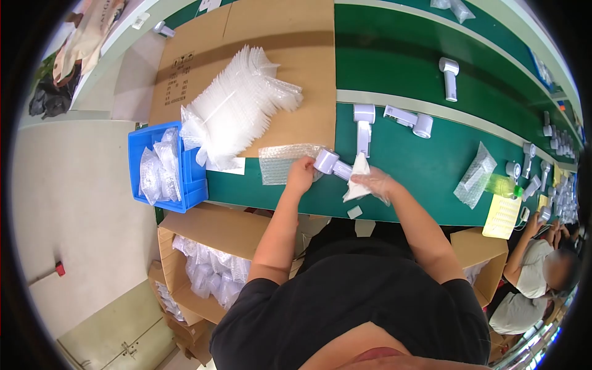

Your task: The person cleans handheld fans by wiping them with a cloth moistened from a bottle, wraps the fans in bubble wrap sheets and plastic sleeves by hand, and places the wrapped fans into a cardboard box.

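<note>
A pale lavender handheld device point(327, 161) with a thick round head and a straight handle slants between my hands. My left hand point(300, 175) is closed at its head, by the right end of a clear bubble-wrap bag point(280, 161) lying on the green table. In my right hand point(377, 185), which seems to wear a thin clear glove, a white cloth point(357, 179) is pinched against the device's handle. Just beyond, a similar device point(364, 131) stands head-away from me, and another device point(407, 117) lies to its right. A small white block point(354, 212) rests near the table edge.
A stack of bubble bags point(237, 102) lies on flat cardboard point(302, 37). Left are a blue bin point(197, 190) of wrapped items and an open carton point(213, 228). At right are a wrapped device point(476, 176), a yellow sheet point(501, 216) and co-workers point(533, 265).
</note>
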A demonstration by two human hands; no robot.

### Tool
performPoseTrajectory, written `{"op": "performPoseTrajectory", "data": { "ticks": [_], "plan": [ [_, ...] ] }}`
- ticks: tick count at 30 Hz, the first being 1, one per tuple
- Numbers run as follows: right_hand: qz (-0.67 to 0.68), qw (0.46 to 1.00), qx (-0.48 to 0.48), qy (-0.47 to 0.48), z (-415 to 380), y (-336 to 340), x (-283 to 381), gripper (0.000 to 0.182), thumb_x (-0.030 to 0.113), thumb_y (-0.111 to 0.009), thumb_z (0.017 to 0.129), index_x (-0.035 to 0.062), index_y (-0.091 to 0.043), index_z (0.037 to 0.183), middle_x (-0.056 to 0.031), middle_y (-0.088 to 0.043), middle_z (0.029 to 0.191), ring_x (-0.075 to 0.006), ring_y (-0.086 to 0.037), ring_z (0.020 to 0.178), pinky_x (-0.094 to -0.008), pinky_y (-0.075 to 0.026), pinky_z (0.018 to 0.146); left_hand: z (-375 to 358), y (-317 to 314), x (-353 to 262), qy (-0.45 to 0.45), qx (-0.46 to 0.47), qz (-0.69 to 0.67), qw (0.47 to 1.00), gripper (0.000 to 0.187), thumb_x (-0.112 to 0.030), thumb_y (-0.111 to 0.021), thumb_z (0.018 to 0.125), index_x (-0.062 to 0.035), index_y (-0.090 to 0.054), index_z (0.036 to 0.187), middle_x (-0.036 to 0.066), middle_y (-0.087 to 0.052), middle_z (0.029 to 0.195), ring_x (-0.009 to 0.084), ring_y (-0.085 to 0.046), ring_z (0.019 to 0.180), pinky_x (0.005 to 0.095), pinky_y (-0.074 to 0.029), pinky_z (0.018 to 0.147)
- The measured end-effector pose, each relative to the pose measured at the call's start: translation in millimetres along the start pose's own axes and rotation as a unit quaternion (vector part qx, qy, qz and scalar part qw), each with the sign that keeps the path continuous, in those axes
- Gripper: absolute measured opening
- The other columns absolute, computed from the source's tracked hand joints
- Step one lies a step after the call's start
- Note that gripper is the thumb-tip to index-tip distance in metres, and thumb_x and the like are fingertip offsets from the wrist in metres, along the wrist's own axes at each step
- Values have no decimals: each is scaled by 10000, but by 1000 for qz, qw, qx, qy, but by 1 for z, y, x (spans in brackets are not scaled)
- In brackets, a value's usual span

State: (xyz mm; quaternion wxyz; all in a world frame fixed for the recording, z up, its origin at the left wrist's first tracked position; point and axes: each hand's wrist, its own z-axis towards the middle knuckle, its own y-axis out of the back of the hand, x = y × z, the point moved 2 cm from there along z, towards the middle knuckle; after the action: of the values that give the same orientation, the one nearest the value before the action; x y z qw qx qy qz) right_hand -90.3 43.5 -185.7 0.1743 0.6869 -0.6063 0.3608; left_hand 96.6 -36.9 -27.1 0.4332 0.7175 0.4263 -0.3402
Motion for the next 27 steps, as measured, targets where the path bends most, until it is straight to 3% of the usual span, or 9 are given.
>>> {"op": "performPoseTrajectory", "data": {
  "ticks": [6,9,12,18,19,21,22,25,27],
  "plan": [
    [-95,995,-14,-7,2,-15,22,373,289,-616,742,2,-521,961,-78,-572,838,-159,-554,718,-278,-457,617,-2,2,5,104,-83,-164,977,54,-84,-501,790,-46,-536,806,30,-492,639,128,-445,569,250,-366,503],
    [-10,999,-7,-48,-6,-25,25,371,290,-614,745,10,-523,971,-75,-573,850,-167,-549,729,-294,-449,653,-5,-1,2,139,-116,-239,954,54,-97,-492,808,-59,-531,811,4,-477,638,92,-423,557,225,-351,484],
    [-102,995,-7,18,2,-28,13,395,301,-622,733,30,-521,1001,-85,-572,899,-192,-543,821,-311,-428,750,-7,-2,-1,133,-122,-242,953,57,-109,-484,826,-71,-525,816,-23,-462,637,56,-401,545,200,-336,466],
    [-264,960,-9,92,-30,-28,80,449,340,-615,714,26,-511,1018,-138,-568,941,-248,-540,868,-323,-411,798,-2,8,12,-10,-53,-62,997,85,-102,-509,805,-38,-560,828,-7,-498,668,85,-446,574,225,-364,493],
    [-295,948,1,116,-22,-26,80,432,348,-599,720,21,-527,994,-126,-582,897,-225,-564,799,-323,-449,721,0,10,15,-24,-43,-47,998,88,-100,-516,799,-33,-564,830,0,-504,669,90,-449,574,231,-368,497],
    [-161,985,61,-26,-18,-29,90,404,354,-582,731,5,-559,933,-103,-599,808,-190,-579,681,-301,-472,585,2,11,14,-92,-62,84,990,77,-88,-523,776,-33,-561,813,58,-531,683,156,-484,566,284,-391,507],
    [-169,984,48,-5,-24,-34,102,377,349,-570,740,-6,-583,868,-77,-603,734,-162,-572,596,-274,-455,482,1,10,10,-116,-70,129,982,73,-84,-525,768,-33,-560,807,77,-540,688,178,-495,564,301,-398,510],
    [-189,982,11,11,-25,-54,104,399,373,-572,730,-2,-587,866,-95,-610,737,-203,-583,617,-304,-468,534,-21,3,-14,-263,-186,290,901,58,-84,-498,752,-48,-540,766,172,-538,739,369,-507,673,425,-406,560],
    [-338,935,-60,88,-48,-66,117,417,395,-568,715,16,-585,887,-149,-608,803,-286,-587,719,-352,-464,647,-23,-2,3,-284,-178,271,902,62,-93,-496,757,-50,-539,770,166,-530,721,364,-507,664,426,-405,557]
  ]
}}
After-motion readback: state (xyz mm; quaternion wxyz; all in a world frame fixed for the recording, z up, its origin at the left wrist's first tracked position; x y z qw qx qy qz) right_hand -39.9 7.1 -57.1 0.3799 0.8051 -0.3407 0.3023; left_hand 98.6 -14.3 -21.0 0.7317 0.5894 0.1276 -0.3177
